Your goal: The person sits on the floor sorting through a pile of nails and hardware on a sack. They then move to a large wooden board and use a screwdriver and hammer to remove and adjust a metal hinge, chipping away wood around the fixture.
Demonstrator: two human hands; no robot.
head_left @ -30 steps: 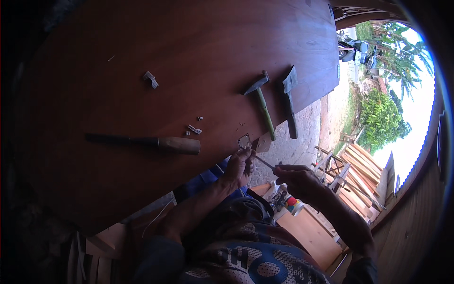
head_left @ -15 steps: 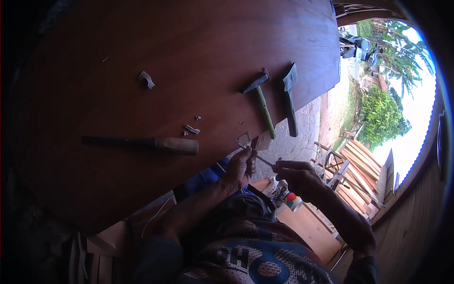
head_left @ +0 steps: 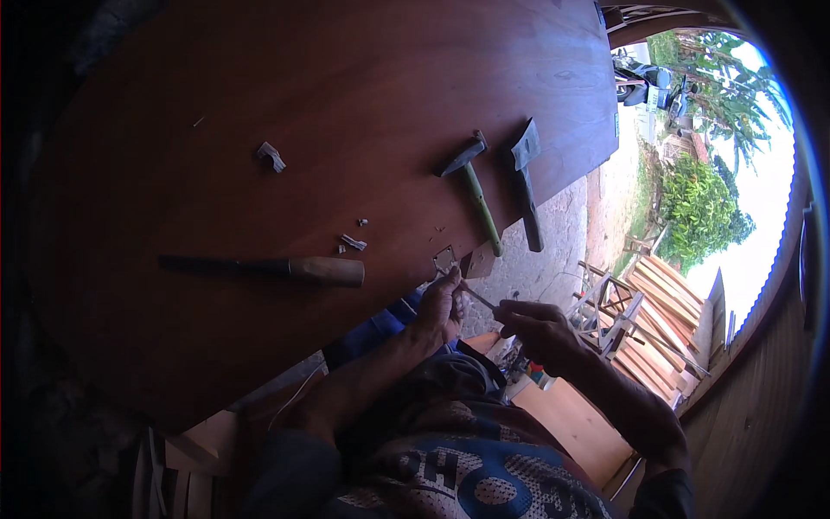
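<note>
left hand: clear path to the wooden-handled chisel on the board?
Probably yes. The left hand sits at the board's near edge, busy with a thin tool shared with the right hand. The chisel lies just to its left, with only bare board between.

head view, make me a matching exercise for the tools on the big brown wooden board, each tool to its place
Things:
1. green-handled hammer
2. dark hatchet with a grey head
3. wooden-handled chisel with a dark blade
4. thin metal tool

Places:
A. lying left of the hands
B. held between left hand and right hand
C. nearest the board's right end
D. just left of the hatchet

Pairs: 1-D, 2-C, 3-A, 4-B
</note>
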